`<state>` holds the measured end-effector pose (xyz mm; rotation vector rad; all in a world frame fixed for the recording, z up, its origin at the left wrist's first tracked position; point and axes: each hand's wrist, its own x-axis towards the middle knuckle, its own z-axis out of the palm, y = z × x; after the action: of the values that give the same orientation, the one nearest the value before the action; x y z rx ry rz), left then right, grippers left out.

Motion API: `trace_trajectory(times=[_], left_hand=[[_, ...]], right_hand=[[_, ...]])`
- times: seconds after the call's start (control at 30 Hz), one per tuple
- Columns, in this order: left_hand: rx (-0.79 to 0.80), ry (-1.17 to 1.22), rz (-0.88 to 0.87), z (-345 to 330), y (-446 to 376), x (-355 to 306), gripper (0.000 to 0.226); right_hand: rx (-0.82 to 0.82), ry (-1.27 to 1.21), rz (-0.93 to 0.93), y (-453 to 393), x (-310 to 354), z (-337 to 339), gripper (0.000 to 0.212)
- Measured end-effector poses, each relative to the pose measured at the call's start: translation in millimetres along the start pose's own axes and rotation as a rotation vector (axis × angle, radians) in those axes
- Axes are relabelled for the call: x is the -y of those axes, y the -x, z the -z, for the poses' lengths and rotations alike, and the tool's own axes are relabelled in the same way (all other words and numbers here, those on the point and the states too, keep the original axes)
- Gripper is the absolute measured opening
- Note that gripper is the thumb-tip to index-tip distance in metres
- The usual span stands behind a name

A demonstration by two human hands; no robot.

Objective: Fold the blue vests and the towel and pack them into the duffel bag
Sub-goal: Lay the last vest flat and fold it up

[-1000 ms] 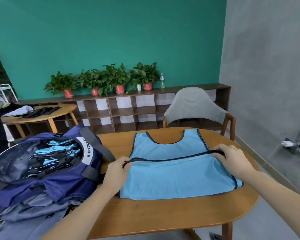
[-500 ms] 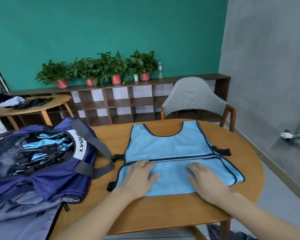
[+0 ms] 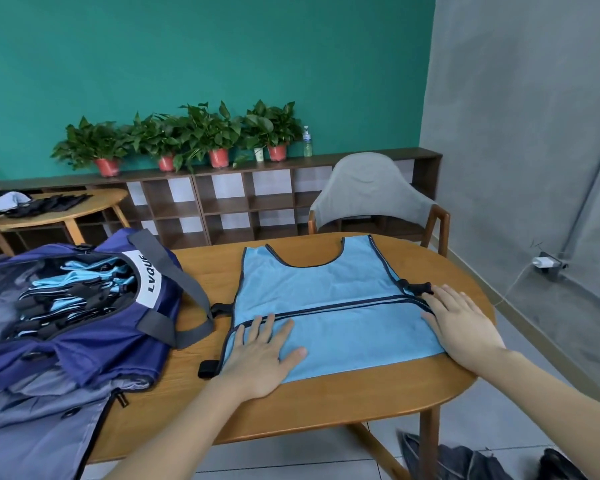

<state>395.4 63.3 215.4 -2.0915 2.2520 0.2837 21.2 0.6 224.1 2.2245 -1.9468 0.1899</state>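
Blue vest [image 3: 321, 299] flat on table [image 3: 343, 403], near hem folded up over body; long axis runs left-right. Left hand [image 3: 262, 355] flat, fingers spread, pressing near-left corner of fold. Right hand [image 3: 465, 329] flat, fingers straight, on right edge beside black buckle [image 3: 418, 289]. Neither grips cloth. Duffel bag [image 3: 84, 306] open at left, other vests apparently inside; left hand nearer it. Next fold likely across long axis, right side toward left.

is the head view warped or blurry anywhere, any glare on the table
Head view: wide-angle warp bows the grey wall corner; soft motion blur on the dark cloth on the floor; the table shows a mild sheen, no harsh glare; the vest is sharp.
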Motion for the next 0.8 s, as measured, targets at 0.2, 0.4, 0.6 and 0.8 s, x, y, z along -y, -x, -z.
trace_trajectory(times=[0.2,0.4,0.6,0.8], left_hand=[[0.018,-0.008,-0.004,-6,24,-20,0.084],[0.067,0.008,-0.052,-6,46,-34,0.085],[-0.196,0.204,-0.011,37,17,-6,0.072],[-0.335,0.549,0.246,62,-107,66,0.057]], right_hand=[[-0.096,-0.279,0.135,-2,65,21,0.052],[0.088,-0.468,0.164,-40,125,18,0.049],[0.133,-0.538,0.263,-101,177,9,0.041],[0.143,-0.652,0.36,-174,233,-11,0.03]])
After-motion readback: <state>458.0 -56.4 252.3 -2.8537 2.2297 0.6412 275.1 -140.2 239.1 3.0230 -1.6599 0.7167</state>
